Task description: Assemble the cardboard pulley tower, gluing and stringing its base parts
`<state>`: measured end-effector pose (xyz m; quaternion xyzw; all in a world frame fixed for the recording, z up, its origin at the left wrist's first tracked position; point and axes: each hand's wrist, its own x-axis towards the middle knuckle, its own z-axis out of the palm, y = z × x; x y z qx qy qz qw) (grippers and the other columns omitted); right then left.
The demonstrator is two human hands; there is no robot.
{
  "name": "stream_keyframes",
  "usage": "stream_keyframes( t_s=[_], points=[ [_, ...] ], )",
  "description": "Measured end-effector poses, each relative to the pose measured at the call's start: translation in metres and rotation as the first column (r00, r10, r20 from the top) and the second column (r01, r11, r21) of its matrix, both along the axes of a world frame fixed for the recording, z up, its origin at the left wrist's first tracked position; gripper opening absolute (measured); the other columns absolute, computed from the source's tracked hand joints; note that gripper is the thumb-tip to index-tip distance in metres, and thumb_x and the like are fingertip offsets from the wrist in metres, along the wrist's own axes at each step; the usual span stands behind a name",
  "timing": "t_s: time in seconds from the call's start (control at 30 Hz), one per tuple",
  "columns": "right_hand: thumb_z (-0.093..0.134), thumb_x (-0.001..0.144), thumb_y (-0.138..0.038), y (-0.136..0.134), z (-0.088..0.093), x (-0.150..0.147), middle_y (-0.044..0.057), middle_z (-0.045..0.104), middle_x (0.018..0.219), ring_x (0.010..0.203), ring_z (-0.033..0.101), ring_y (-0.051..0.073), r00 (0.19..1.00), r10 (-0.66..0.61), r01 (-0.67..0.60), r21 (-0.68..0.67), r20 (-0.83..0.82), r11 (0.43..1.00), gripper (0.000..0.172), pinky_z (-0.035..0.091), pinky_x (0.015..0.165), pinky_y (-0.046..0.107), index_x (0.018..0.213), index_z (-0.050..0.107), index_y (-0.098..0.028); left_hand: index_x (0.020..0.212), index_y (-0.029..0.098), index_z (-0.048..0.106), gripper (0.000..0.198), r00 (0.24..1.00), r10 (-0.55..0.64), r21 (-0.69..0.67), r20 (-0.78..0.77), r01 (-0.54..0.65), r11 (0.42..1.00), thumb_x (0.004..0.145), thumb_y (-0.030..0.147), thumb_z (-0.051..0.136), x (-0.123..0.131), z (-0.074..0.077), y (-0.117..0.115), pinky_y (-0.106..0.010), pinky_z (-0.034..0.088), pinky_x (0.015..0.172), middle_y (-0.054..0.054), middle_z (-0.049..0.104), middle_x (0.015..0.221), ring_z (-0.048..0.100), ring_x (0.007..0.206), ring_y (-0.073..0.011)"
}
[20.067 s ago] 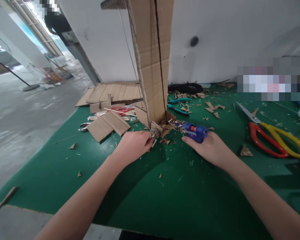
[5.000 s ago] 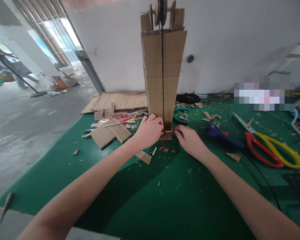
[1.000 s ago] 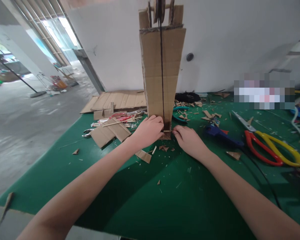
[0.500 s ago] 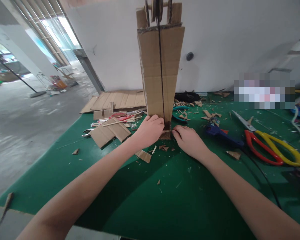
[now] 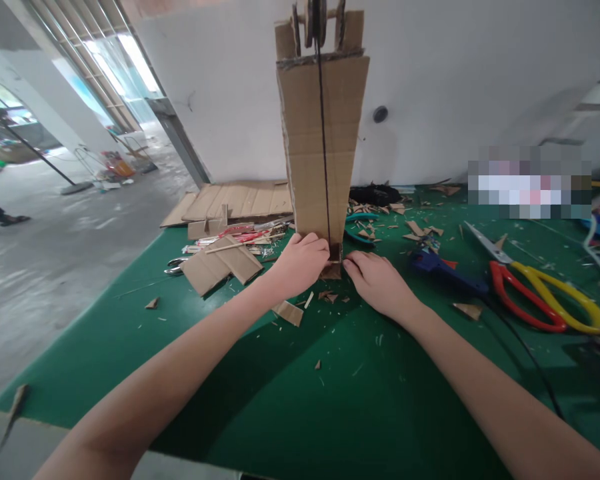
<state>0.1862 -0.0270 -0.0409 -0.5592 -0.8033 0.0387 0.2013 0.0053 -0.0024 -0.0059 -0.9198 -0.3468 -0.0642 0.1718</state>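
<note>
A tall cardboard tower (image 5: 316,133) stands upright on the green table, with cardboard wheels (image 5: 315,23) at its top. From them a dark string (image 5: 323,127) runs down the front to the base. My left hand (image 5: 303,263) is closed at the tower's lower left front, its curled fingers against the cardboard and close to the string's lower end. My right hand (image 5: 377,277) lies low beside the base's right edge, thumb and fingers pressed together; whatever they pinch is hidden. A small cardboard ledge (image 5: 331,270) shows between the hands.
Right of my hands lie a blue-handled tool (image 5: 447,272) with a black cord and large scissors (image 5: 530,293) with red and yellow handles. Cardboard pieces (image 5: 220,263) and sticks are on the left. Teal-handled pliers (image 5: 359,237) rest behind the tower, near a white wall (image 5: 420,87).
Both hands stay almost where they were at the tower's base. At the far left, a person's leg and dark shoe have come into view on the floor.
</note>
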Motion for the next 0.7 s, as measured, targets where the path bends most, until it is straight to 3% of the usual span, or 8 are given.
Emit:
stream_keyframes(
  t_s=[0.17, 0.3, 0.57, 0.7],
  points=[
    [0.029, 0.094, -0.029, 0.0, -0.0002, 0.0007, 0.006, 0.065, 0.091, 0.088, 0.058, 0.02, 1.0, 0.0, 0.0, 0.01, 0.015, 1.0, 0.029, 0.036, 0.074, 0.032, 0.092, 0.055, -0.019, 0.082, 0.016, 0.058, 0.02, 0.998, 0.052, -0.007, 0.039, -0.052, 0.999, 0.088, 0.032, 0.048, 0.0003, -0.0003, 0.0014, -0.036, 0.027, 0.073, -0.006, 0.06, 0.093, 0.046, 0.092, -0.0227],
    [0.029, 0.093, -0.025, -0.0005, 0.0001, 0.001, 0.006, 0.065, 0.089, 0.085, 0.058, 0.02, 1.0, 0.004, -0.004, 0.008, 0.029, 1.0, 0.027, 0.036, 0.072, 0.031, 0.094, 0.056, -0.019, 0.085, 0.016, 0.057, 0.014, 0.992, 0.105, -0.013, 0.067, -0.104, 0.994, 0.084, 0.029, 0.055, 0.0007, 0.0, 0.0017, -0.036, 0.027, 0.073, -0.006, 0.058, 0.094, 0.046, 0.094, -0.0237],
    [0.033, 0.093, -0.027, -0.0006, 0.0006, -0.0002, 0.006, 0.066, 0.093, 0.09, 0.058, 0.02, 1.0, 0.003, -0.003, -0.006, 0.018, 1.0, 0.024, 0.037, 0.076, 0.032, 0.097, 0.056, -0.019, 0.08, 0.016, 0.059, 0.026, 1.0, 0.009, -0.005, 0.023, -0.009, 1.0, 0.093, 0.025, 0.038, 0.0007, -0.0018, 0.0009, -0.036, 0.027, 0.073, -0.005, 0.06, 0.095, 0.046, 0.091, -0.0211],
    [0.035, 0.092, -0.028, -0.0012, 0.0009, -0.0004, 0.007, 0.066, 0.095, 0.091, 0.059, 0.02, 1.0, 0.01, -0.01, -0.007, 0.006, 1.0, 0.024, 0.038, 0.077, 0.032, 0.099, 0.056, -0.018, 0.081, 0.016, 0.059, 0.022, 0.999, 0.037, 0.019, 0.024, -0.037, 0.999, 0.09, 0.029, 0.043, 0.0012, -0.0022, 0.0015, -0.037, 0.027, 0.072, -0.007, 0.059, 0.094, 0.046, 0.092, -0.023]
  ],
)
